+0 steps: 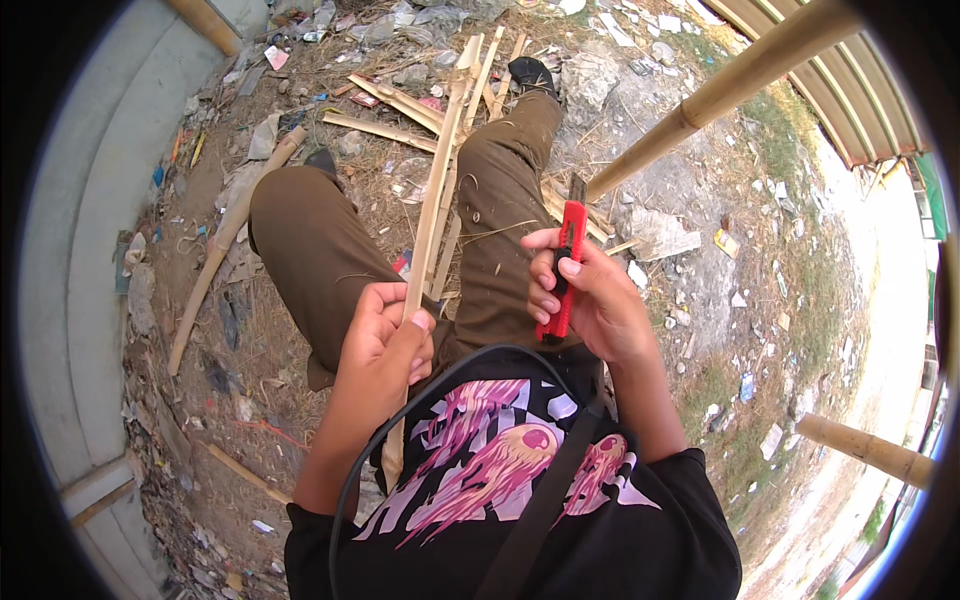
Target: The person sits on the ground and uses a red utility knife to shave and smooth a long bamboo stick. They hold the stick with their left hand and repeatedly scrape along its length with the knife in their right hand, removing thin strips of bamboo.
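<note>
My left hand [385,340] is closed around a long, pale split-bamboo strip [436,190]. The strip runs away from me between my legs, and its near end passes back under my left forearm toward my waist. In my right hand [600,300] is a red utility knife [566,265] with a black slider, my thumb resting near the slider. Its blade points up and away from me, with a short dark length showing. Knife and strip are apart. Both hands are above my lap, over my brown trousers [320,240].
More split bamboo pieces [400,105] lie on the littered ground beyond my knees. A bamboo pole [690,115] slants in from the upper right, and another pole [865,450] juts in at the right. A bamboo stick [225,240] lies left, near a grey wall [85,260]. A black cable crosses my shirt.
</note>
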Available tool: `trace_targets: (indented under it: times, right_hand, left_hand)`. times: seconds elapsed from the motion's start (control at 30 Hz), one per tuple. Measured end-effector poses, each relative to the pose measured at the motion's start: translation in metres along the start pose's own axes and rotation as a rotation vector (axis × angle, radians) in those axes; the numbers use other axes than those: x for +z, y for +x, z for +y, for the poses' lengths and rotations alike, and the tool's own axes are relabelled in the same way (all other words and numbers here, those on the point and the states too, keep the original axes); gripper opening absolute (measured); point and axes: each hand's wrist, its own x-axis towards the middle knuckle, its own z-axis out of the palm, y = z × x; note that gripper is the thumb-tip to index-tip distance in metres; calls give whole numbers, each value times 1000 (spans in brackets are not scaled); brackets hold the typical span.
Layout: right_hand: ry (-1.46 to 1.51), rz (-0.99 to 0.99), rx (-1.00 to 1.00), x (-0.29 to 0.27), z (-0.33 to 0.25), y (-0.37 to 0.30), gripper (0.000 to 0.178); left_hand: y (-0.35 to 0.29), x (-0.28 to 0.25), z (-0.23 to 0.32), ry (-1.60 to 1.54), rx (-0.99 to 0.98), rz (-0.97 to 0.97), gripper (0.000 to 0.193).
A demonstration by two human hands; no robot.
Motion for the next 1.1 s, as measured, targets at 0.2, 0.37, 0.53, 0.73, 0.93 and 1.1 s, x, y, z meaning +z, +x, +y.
trace_targets:
  times: [0.2, 0.37, 0.53, 0.73, 0.93, 1.1]
  right_hand:
    - [-507, 118, -45, -23, -13, -5, 35]
    - [-482, 246, -47, -59, 18, 7, 20]
    - [-1653, 283, -629, -67, 19, 36, 36]
    - [-1950, 251, -727, -59, 20, 44, 29]
    - [-2068, 472, -732, -60, 1, 77, 23]
    - [-2084, 621, -694, -76, -35, 102, 22]
  left_hand:
    - [30, 26, 2, 173, -43, -161, 34]
    - [35, 23, -5, 115, -196, -163, 24]
    - [62, 24, -21, -234, -268, -240, 8]
    - [62, 38, -23, -96, -221, -162, 7]
    - [51, 43, -33, 29, -71, -21, 9]
    - [41, 43, -39, 48, -72, -94, 10]
